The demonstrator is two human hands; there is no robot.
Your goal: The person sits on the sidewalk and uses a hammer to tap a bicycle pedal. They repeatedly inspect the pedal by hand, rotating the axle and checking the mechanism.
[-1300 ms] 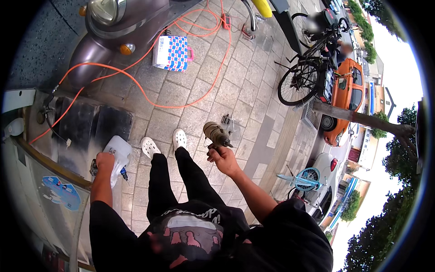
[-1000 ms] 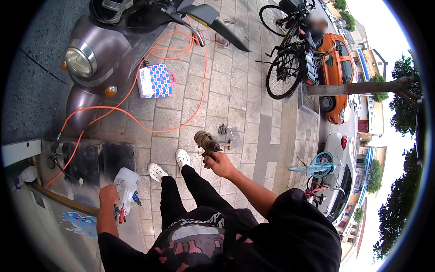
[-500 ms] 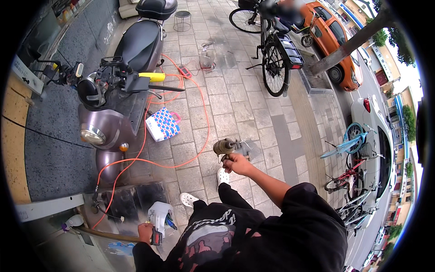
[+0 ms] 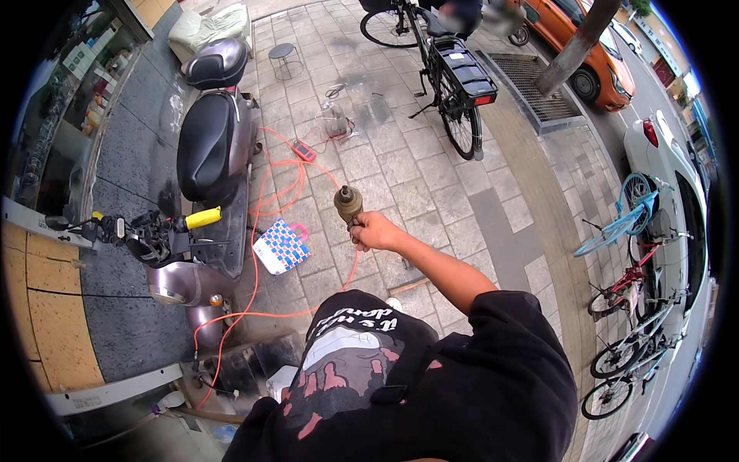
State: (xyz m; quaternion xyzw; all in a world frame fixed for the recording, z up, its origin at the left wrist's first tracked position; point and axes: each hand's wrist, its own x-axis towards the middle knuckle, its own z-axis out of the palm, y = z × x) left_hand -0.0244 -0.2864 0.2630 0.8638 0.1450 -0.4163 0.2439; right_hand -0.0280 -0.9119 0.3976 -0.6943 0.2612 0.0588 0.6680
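My right hand (image 4: 375, 231) is closed around the grip of a worn, brownish-grey impact wrench (image 4: 348, 203). Its dark round drive end (image 4: 344, 190) points up and away from me. Beneath it, an orange hose (image 4: 296, 314) loops over the paving; whether it joins the wrench I cannot tell. My left hand is out of sight, with only the black sleeve of that arm (image 4: 258, 427) at the lower edge. A checkered blue, red and white bag (image 4: 282, 248) with a pink handle stands on the paving left of the wrench.
A parked scooter (image 4: 212, 146) stands along the wall at left. A red handheld device (image 4: 305, 150), a clear container (image 4: 334, 119) and a stool (image 4: 285, 59) are farther off. A black bicycle (image 4: 458, 92) stands ahead right; several bicycles (image 4: 616, 331) line the kerb.
My right hand has lifted the wrench farther forward and left, turning its drive end upward. My left hand, earlier low at left holding a small black and red thing, has left the view. The view shifted.
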